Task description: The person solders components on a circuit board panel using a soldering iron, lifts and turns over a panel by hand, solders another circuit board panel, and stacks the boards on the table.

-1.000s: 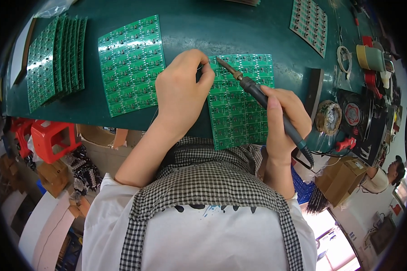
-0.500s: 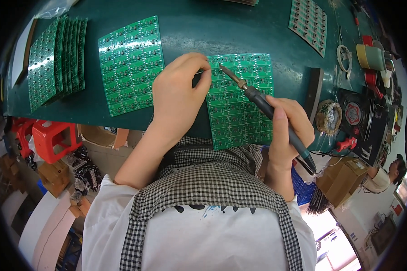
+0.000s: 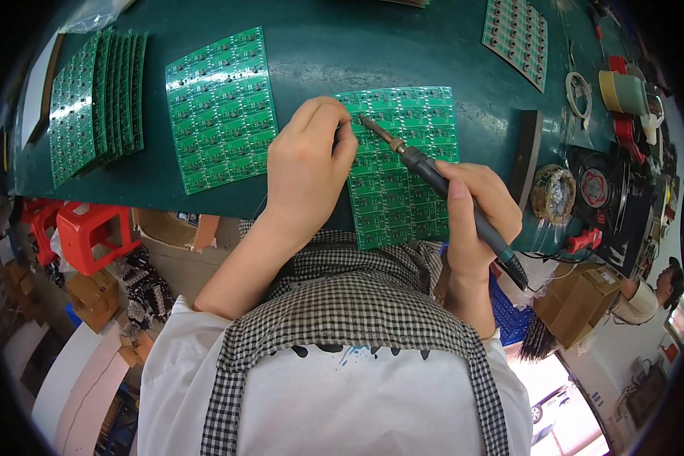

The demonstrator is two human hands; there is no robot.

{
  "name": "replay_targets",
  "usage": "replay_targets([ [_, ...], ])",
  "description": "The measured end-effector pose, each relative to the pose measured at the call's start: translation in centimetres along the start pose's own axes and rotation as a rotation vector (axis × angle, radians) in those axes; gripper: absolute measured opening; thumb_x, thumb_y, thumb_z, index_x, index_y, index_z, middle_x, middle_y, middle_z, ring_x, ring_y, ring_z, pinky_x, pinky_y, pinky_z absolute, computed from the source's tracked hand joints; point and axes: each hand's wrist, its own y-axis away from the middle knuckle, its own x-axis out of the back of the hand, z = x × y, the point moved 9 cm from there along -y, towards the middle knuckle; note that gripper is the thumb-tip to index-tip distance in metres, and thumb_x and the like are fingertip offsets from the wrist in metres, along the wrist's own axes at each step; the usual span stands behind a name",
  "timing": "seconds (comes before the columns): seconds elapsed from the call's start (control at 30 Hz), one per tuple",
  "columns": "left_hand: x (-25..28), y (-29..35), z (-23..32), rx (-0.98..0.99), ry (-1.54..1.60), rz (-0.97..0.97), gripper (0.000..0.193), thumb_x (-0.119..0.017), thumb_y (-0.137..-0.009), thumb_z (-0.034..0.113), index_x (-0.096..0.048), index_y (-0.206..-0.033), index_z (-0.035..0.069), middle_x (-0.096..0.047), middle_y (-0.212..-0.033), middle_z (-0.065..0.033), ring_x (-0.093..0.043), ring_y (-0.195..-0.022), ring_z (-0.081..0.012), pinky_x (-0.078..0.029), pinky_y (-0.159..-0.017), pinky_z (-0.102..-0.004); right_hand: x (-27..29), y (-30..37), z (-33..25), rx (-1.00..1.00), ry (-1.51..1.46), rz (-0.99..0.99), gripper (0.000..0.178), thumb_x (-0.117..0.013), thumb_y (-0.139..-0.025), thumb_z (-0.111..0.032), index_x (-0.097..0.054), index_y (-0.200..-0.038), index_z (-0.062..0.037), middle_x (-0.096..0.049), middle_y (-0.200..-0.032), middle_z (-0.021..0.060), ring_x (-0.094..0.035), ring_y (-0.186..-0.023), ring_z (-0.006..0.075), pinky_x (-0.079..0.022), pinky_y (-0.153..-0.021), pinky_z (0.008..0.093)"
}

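Note:
My right hand (image 3: 479,216) grips a dark soldering iron (image 3: 433,176) like a pen. The iron slants up to the left, its tip at the upper left part of a green circuit board panel (image 3: 403,201). Close to the tip, the fingers of my left hand (image 3: 308,163) are pinched together at the panel's left edge. A thin strand of solder wire (image 3: 261,207) shows beside my left wrist; its end at the fingertips is hidden. The panel lies at the table's near edge, its rows filled with small components.
Left of my hand lies another green panel (image 3: 220,114), and beyond it a stack of panels (image 3: 99,102) stands on edge. A panel with round parts (image 3: 515,38) lies at the far right. A dark bar (image 3: 526,152), a wire coil (image 3: 552,196) and a fan (image 3: 594,186) line the right side.
The iron's tip has moved slightly left and down along the panel's upper rows. My left hand has shifted a little right and down; the panel's top left corner has turned slightly.

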Motion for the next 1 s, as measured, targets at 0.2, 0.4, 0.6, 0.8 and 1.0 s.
replay_targets([
  [0.2, 0.0, 0.3, 0.1, -0.021, -0.06, -0.026, 0.009, -0.065, -0.078, 0.001, -0.061, -0.086, 0.003, -0.063, -0.094, -0.0088, -0.064, -0.076, -0.0258, -0.051, -0.063, -0.0352, 0.1, 0.5, 0.0, -0.024, -0.025, -0.035, 0.015, -0.06, -0.077, 0.006, -0.067, -0.09, 0.0057, -0.068, -0.081, 0.0164, -0.065, -0.069, 0.0229, -0.051, -0.063, 0.0291],
  [0.4, 0.2, 1.1, 0.5, 0.087, 0.122, -0.13, 0.012, -0.066, -0.076, 0.001, -0.058, -0.085, 0.002, -0.064, -0.094, -0.0092, -0.064, -0.079, -0.0265, -0.051, -0.066, -0.034, 1.5, 1.3, -0.2, 0.011, 0.012, 0.017, 0.015, -0.06, -0.076, 0.006, -0.067, -0.089, 0.0062, -0.067, -0.081, 0.0163, -0.065, -0.069, 0.0234, -0.051, -0.063, 0.0292],
  [0.6, -0.1, 1.7, 0.4, 0.009, 0.084, -0.057, 0.012, -0.063, -0.075, -0.002, -0.056, -0.085, 0.0, -0.063, -0.093, -0.0112, -0.063, -0.078, -0.0284, -0.051, -0.066, -0.0361, 1.0, 1.4, -0.2, -0.004, -0.02, -0.019, 0.013, -0.061, -0.078, 0.003, -0.067, -0.09, 0.0057, -0.067, -0.081, 0.016, -0.065, -0.069, 0.0232, -0.051, -0.063, 0.0296],
  [0.8, -0.3, 1.7, 0.4, 0.006, 0.043, -0.043, 0.011, -0.064, -0.076, -0.001, -0.058, -0.086, 0.0, -0.063, -0.094, -0.0109, -0.064, -0.077, -0.0282, -0.052, -0.066, -0.0353, 0.6, 1.4, -0.2, 0.013, -0.018, -0.043, 0.013, -0.061, -0.079, 0.004, -0.067, -0.091, 0.0057, -0.067, -0.08, 0.0157, -0.064, -0.068, 0.0225, -0.05, -0.061, 0.0298],
  [1.0, -0.2, 1.7, 0.2, 0.004, 0.052, -0.092, 0.009, -0.066, -0.076, 0.001, -0.064, -0.086, 0.001, -0.064, -0.096, -0.0099, -0.064, -0.077, -0.0264, -0.052, -0.066, -0.0338, 0.9, 2.2, 0.0, -0.051, -0.03, -0.034, 0.013, -0.06, -0.078, 0.004, -0.067, -0.09, 0.0061, -0.067, -0.08, 0.0159, -0.064, -0.067, 0.0228, -0.05, -0.061, 0.0291],
])
